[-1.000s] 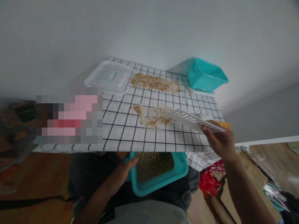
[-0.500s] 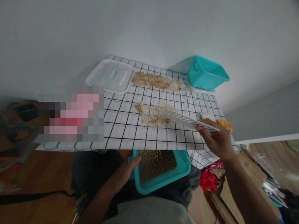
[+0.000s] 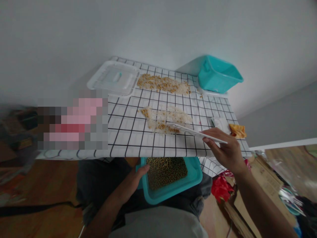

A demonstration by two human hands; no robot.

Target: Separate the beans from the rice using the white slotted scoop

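My left hand (image 3: 135, 177) is closed on the left rim of a turquoise plastic bin (image 3: 173, 193), thumb over the edge. The bin sits at my lap under the table's front edge and holds many small round beans (image 3: 167, 173), yellowish to dark. In my right hand (image 3: 224, 148) is a thin white slotted plastic strip (image 3: 189, 130), pinched between thumb and fingers. Its far end reaches the front part of a spread patch of pale grains and yellow beans (image 3: 170, 116) on the checked tablecloth (image 3: 126, 132).
A second strip of grains and yellow beans (image 3: 160, 83) lies farther back. Behind left is a clear lid (image 3: 114, 79); back right stands another turquoise bin (image 3: 219, 74). A white packet (image 3: 220, 125) and orange cloth-like item (image 3: 237, 131) lie at right. Something pink (image 3: 84, 112) is pixelated at left.
My right hand has tilted the white strip and drawn it slightly toward me, over the near edge of the grain patch. My left hand keeps its hold on the bin.
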